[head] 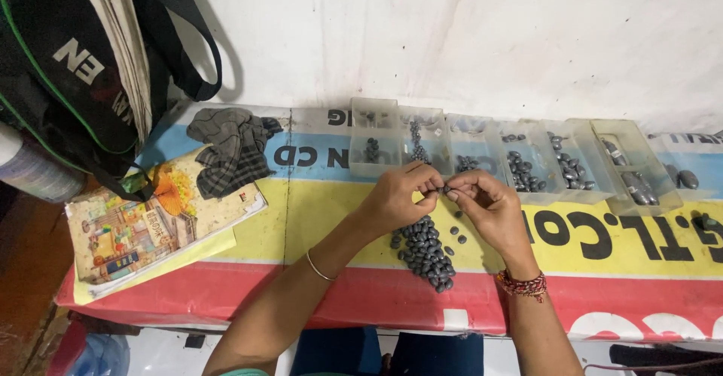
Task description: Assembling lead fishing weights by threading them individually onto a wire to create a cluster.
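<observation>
Left hand (pixel 395 199) and right hand (pixel 486 206) met above the pile of grey beads (pixel 425 249), fingertips pressed together. Pinched one small grey bead (pixel 446 190) between both, held just near of the row of clear trays (pixel 527 161) along the far edge. Remaining fingers curled, not spread. Best handled with a light, steady pinch directly over the pile, so a slipped bead would land among the others rather than roll off the printed table cover (pixel 316 210).
</observation>
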